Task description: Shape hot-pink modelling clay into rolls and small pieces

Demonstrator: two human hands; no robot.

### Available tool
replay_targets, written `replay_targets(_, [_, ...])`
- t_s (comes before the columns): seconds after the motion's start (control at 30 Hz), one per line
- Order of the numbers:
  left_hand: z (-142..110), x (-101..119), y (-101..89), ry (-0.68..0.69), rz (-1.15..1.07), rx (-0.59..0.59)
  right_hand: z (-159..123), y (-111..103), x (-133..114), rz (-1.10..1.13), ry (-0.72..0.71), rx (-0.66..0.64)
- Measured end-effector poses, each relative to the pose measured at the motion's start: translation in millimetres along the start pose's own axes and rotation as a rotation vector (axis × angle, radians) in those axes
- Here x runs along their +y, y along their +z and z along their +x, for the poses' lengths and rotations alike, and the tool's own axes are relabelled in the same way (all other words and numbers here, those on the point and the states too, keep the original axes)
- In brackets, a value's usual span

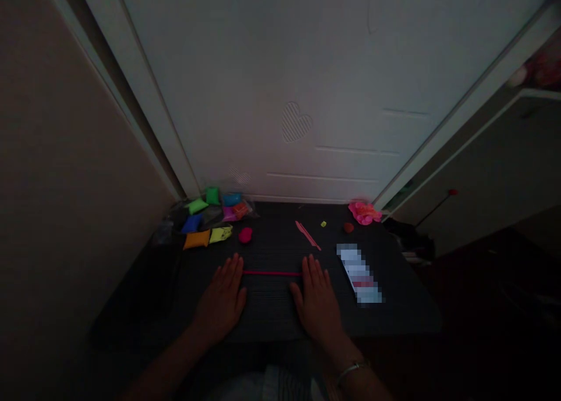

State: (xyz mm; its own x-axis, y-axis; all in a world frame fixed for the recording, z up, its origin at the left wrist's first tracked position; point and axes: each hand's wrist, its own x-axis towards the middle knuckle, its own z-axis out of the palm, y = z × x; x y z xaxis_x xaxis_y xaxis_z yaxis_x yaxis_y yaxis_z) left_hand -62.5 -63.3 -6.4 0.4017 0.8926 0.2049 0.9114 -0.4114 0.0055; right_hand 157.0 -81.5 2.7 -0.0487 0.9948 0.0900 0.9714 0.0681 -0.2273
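Observation:
A thin pink-red strand [272,273], like a rolled string of modelling clay, stretches straight across the dark table between my hands. My left hand [223,296] lies flat over its left end, fingers stretched out. Over the right end my right hand [316,298] rests palm down, its fingers extended and the thumb apart. The parts of the strand beneath the fingers are hidden. Just beyond my left fingertips sits a red-pink lump [245,235] of the same look. Two slim pink tools [307,235] lie beyond my right fingertips.
Colourful packets [197,239] and clear bags crowd the table's back left. A lit phone [358,274] lies right of my right hand. Farther back are a tiny yellow piece [323,224], a reddish-brown lump [348,228] and a pink ruffled item [365,212]. A white panel [263,85] rises behind the table.

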Motion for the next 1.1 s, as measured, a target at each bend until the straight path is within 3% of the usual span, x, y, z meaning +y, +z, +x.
replay_targets(0.17, [0.8,33.4,-2.4,0.205,-0.067,-0.049,-10.8,1.1,-26.7,0.063,-0.244,-0.036])
replay_targets(0.23, [8.9,41.5,-0.4,0.218,-0.088,-0.066,-5.4,2.6,-32.6,0.07,-0.276,-0.058])
replay_targets(0.37, [18.8,41.8,3.0,0.201,-0.097,-0.092,3.5,4.5,-33.5,0.057,-0.244,-0.067])
replay_targets(0.57, [7.8,38.4,2.6,0.249,-0.089,-0.093,-10.7,6.5,-33.0,0.076,-0.264,-0.056])
replay_targets(0.77, [16.8,38.1,0.3,0.21,-0.08,-0.106,1.2,6.6,-32.7,0.07,-0.223,-0.079])
replay_targets(0.93, [5.0,34.2,1.0,0.262,-0.097,-0.071,-12.3,7.5,-30.9,0.087,-0.259,-0.07])
replay_targets(1.1, [12.3,32.5,4.6,0.215,-0.091,-0.055,-1.1,7.6,-27.8,0.071,-0.215,-0.06])
